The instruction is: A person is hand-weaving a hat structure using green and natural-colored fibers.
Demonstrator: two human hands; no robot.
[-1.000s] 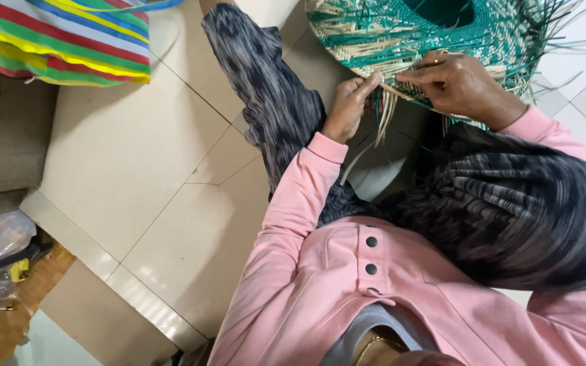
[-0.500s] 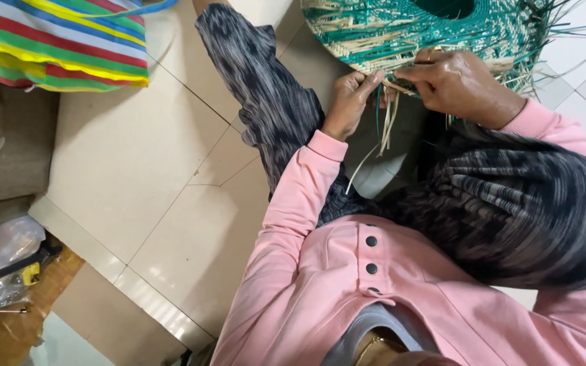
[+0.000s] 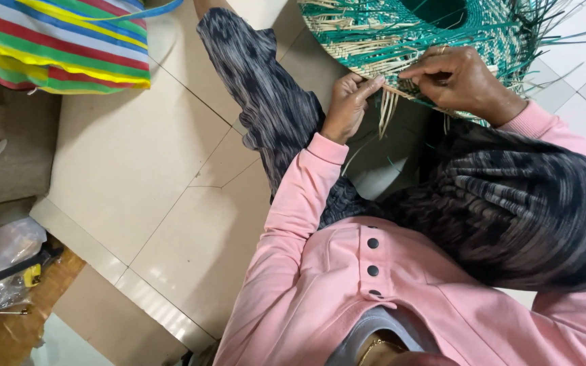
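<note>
Woven mat [image 3: 401, 34], green and straw, lies at twelve o'clock over the lap. Right hand [image 3: 459, 81] pinches a strand at its edge; left hand [image 3: 348, 105] pinches loose straw strips [image 3: 386, 112]. Weaving the border; next needs steady tension.

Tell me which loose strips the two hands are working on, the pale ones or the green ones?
The pale straw strips. Both the left hand and the right hand pinch them at the mat's edge; the green strips stick out untouched farther right.

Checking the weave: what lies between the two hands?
In the head view, loose pale straw strands hang from the woven mat's edge between left hand and right hand.
</note>
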